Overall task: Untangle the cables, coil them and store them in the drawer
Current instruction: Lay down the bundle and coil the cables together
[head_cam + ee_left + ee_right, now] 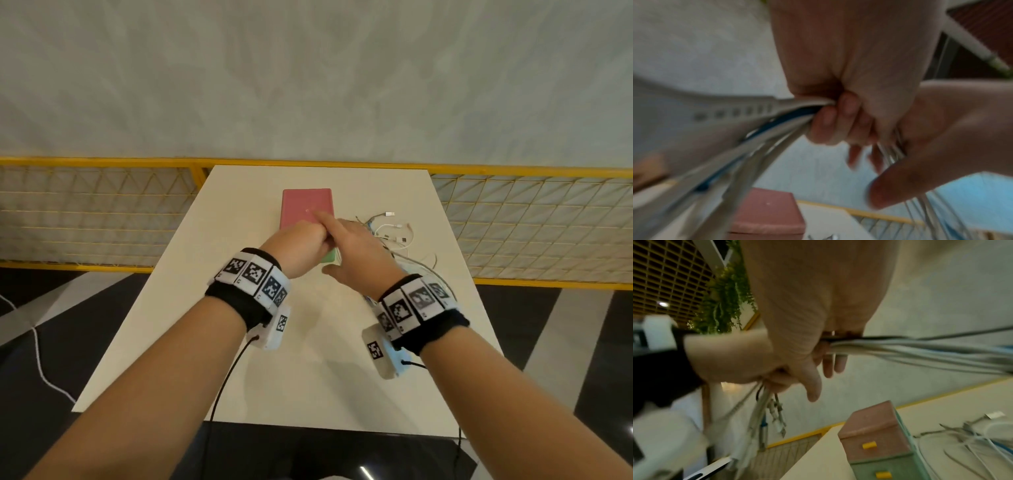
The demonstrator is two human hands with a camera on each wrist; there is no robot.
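untangling step: left hand (301, 245) and right hand (356, 257) each clench the cables (920, 350); next, separate one strand above the worktop (308, 359).

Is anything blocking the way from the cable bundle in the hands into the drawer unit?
Yes: the drawers look closed, yellow handles flush. Both the left hand and right hand grip the cable bundle, so neither is free.
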